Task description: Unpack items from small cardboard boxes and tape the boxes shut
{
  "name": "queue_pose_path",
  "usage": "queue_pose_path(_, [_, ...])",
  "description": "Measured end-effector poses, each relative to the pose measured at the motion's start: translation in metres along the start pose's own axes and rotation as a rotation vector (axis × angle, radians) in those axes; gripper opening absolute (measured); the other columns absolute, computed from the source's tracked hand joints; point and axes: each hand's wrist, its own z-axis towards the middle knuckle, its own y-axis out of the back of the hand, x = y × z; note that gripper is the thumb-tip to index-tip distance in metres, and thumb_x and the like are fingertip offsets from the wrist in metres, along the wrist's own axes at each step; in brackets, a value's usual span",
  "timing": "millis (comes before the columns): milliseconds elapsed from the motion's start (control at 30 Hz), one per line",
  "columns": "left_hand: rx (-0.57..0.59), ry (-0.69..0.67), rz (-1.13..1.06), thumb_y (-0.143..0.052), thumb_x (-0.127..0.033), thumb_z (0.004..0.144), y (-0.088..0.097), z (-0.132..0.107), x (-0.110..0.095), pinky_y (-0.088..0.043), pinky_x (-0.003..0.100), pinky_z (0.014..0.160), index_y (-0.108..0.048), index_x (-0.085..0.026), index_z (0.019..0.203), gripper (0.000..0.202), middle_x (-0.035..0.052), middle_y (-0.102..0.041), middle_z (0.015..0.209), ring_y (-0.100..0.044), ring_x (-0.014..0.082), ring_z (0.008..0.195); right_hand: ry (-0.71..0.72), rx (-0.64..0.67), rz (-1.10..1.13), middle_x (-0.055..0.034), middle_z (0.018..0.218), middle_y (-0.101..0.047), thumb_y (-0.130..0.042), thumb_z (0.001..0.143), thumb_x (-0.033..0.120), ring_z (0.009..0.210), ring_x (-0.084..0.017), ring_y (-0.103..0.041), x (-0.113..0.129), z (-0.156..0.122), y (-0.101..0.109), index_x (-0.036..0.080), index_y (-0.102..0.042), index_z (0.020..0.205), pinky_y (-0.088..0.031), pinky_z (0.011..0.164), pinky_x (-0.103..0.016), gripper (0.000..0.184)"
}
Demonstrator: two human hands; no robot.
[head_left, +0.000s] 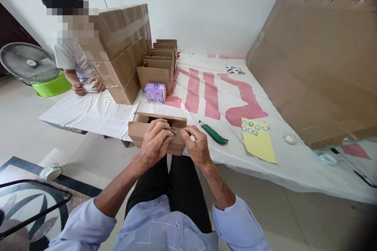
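Note:
A small brown cardboard box (pixel 138 129) rests at the near edge of a low cloth-covered platform (pixel 206 98). My left hand (pixel 154 143) lies over the box's front flap with its fingers curled on the cardboard. My right hand (pixel 197 147) pinches the same flap at its right end. A green utility knife (pixel 214 133) lies just right of my hands. Beyond it sits a yellow sheet (pixel 259 143) carrying several small stickers.
A purple tissue pack (pixel 155 91) lies before a row of open small boxes (pixel 159 64). Big taped cartons (pixel 123 47) stand at the left; another person sits behind them. A large cardboard sheet (pixel 318 66) leans at the right. A fan (pixel 28 62) and green basin (pixel 53 86) stand far left.

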Motion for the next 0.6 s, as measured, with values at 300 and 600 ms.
queue_pose_path(300, [0.024, 0.084, 0.105, -0.069, -0.021, 0.105, 0.007, 0.004, 0.008, -0.053, 0.046, 0.093, -0.071, -0.023, 0.12, 0.016, 0.0085, -0.072, 0.11, -0.067, 0.0264, 0.104, -0.006, -0.004, -0.008, -0.0012, 0.079, -0.066, -0.061, 0.102, 0.035, 0.08, -0.021, -0.06, -0.003, 0.0, 0.0, 0.025, -0.065, 0.078, -0.05, 0.079, -0.036, 0.026])
queue_pose_path(600, [0.05, -0.009, 0.202, -0.059, -0.014, 0.107, -0.012, 0.014, -0.003, -0.045, 0.044, 0.085, -0.066, -0.022, 0.089, 0.021, 0.0072, -0.07, 0.096, -0.062, 0.0251, 0.097, 0.004, -0.02, -0.017, -0.0006, 0.075, -0.064, -0.06, 0.102, 0.033, 0.077, -0.021, -0.057, -0.001, 0.001, -0.001, 0.025, -0.062, 0.075, -0.048, 0.077, -0.036, 0.027])
